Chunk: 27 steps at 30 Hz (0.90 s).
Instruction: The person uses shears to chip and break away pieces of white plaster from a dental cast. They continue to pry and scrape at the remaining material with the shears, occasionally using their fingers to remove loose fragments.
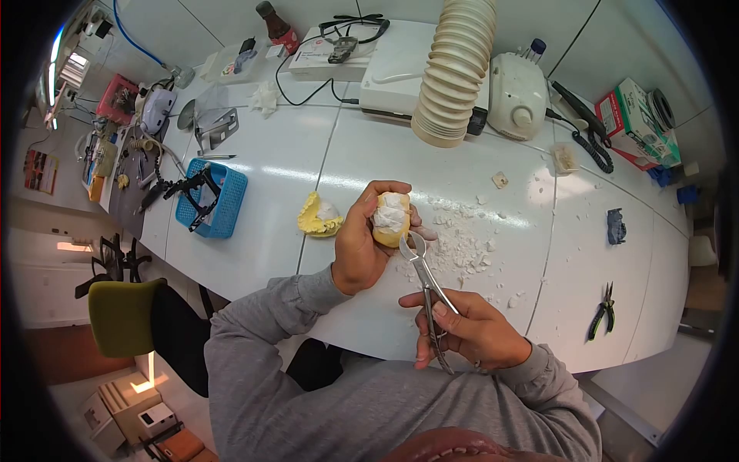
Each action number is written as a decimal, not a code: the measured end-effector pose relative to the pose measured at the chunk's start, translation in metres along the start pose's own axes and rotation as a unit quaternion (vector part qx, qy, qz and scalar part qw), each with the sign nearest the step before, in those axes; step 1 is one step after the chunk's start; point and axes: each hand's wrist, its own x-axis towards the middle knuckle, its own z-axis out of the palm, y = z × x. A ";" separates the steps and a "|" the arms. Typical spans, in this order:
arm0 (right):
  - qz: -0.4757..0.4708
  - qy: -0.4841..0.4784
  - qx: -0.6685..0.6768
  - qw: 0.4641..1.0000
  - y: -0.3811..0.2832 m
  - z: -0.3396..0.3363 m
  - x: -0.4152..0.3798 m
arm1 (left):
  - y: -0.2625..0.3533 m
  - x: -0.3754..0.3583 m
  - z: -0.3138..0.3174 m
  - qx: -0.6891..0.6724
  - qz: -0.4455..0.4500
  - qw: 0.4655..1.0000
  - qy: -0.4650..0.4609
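Note:
My left hand [360, 245] is closed around a yellow-and-white plaster cast [392, 219], holding it above the table with its rough white side showing. In my right hand [479, 329] are metal plaster nippers [426, 271], gripped by their handles. Their curved jaws touch or nearly touch the cast's lower edge; the exact contact is hard to tell. Broken white plaster pieces [462, 250] lie scattered just right of the cast. To the left of my left hand rests a yellow impression piece [317, 215] with a white part beside it.
A ribbed extraction hose [454, 69] hangs over the table's back. A blue basket [233, 202] stands at left, with a black frame on it. Small pliers [602, 311] and a grey-blue piece [616, 226] lie at right. A white machine [519, 96] sits behind.

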 end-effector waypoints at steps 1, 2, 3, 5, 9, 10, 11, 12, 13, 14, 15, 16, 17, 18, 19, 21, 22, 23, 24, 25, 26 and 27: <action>0.000 -0.007 -0.014 1.000 0.000 -0.001 0.001 | 0.002 -0.001 0.001 0.009 -0.009 1.000 -0.005; -0.001 -0.015 -0.027 1.000 0.000 -0.002 0.002 | 0.006 -0.002 0.002 0.018 -0.020 1.000 -0.009; 0.000 -0.022 -0.039 0.999 0.002 -0.003 0.003 | 0.007 -0.004 0.002 0.027 -0.031 0.999 -0.013; -0.010 0.008 -0.019 1.000 0.006 -0.004 0.005 | 0.001 -0.003 -0.001 0.018 -0.020 0.999 -0.022; -0.025 0.034 0.023 0.999 -0.001 -0.001 0.001 | 0.000 -0.002 -0.005 0.017 -0.021 1.000 -0.016; -0.047 0.054 -0.035 0.997 -0.005 0.001 -0.002 | 0.002 -0.002 -0.003 0.007 -0.025 1.000 -0.016; -0.069 0.074 -0.094 0.990 -0.010 0.004 -0.007 | 0.004 -0.001 0.000 -0.002 -0.028 0.999 -0.016; -0.090 0.095 -0.151 0.980 -0.013 0.005 -0.009 | 0.005 -0.001 0.002 -0.011 -0.033 0.999 -0.016; -0.103 0.113 -0.196 0.969 -0.016 0.001 -0.011 | 0.005 -0.001 0.001 -0.003 -0.034 0.999 -0.027; -0.116 0.130 -0.242 0.954 -0.020 -0.006 -0.013 | 0.004 0.000 -0.001 0.004 -0.035 0.999 -0.038; -0.129 0.146 -0.288 0.937 -0.023 -0.012 -0.015 | 0.004 0.001 -0.003 0.012 -0.035 0.998 -0.050; -0.128 0.156 -0.288 0.936 -0.025 -0.015 -0.015 | 0.005 0.002 -0.006 0.015 -0.038 0.997 -0.060; -0.120 0.147 -0.301 0.935 -0.029 -0.016 -0.016 | 0.005 0.003 -0.009 0.018 -0.041 0.997 -0.069; -0.112 0.138 -0.313 0.933 -0.032 -0.016 -0.016 | 0.006 0.004 -0.010 0.022 -0.044 0.996 -0.077; -0.103 0.128 -0.325 0.931 -0.034 -0.016 -0.017 | 0.007 0.005 -0.007 0.024 -0.046 0.996 -0.073; -0.073 0.095 -0.261 0.958 -0.035 -0.011 -0.016 | 0.009 0.005 -0.002 0.029 -0.051 0.996 -0.064; -0.058 0.079 -0.229 0.969 -0.036 -0.010 -0.015 | 0.010 0.006 -0.001 0.030 -0.051 0.996 -0.066; -0.040 0.061 -0.205 0.976 -0.036 -0.011 -0.014 | 0.010 0.006 -0.001 0.032 -0.052 0.996 -0.068; -0.021 0.043 -0.181 0.982 -0.035 -0.013 -0.013 | 0.010 0.006 -0.001 0.032 -0.054 0.996 -0.069; -0.001 0.025 -0.157 0.987 -0.035 -0.014 -0.013 | 0.011 0.006 -0.001 0.037 -0.056 0.995 -0.076; 0.001 0.017 -0.149 0.989 -0.035 -0.014 -0.012 | 0.013 0.006 0.000 0.041 -0.058 0.994 -0.084; 0.001 0.016 -0.144 0.990 -0.036 -0.014 -0.011 | 0.014 0.005 0.000 0.045 -0.061 0.993 -0.093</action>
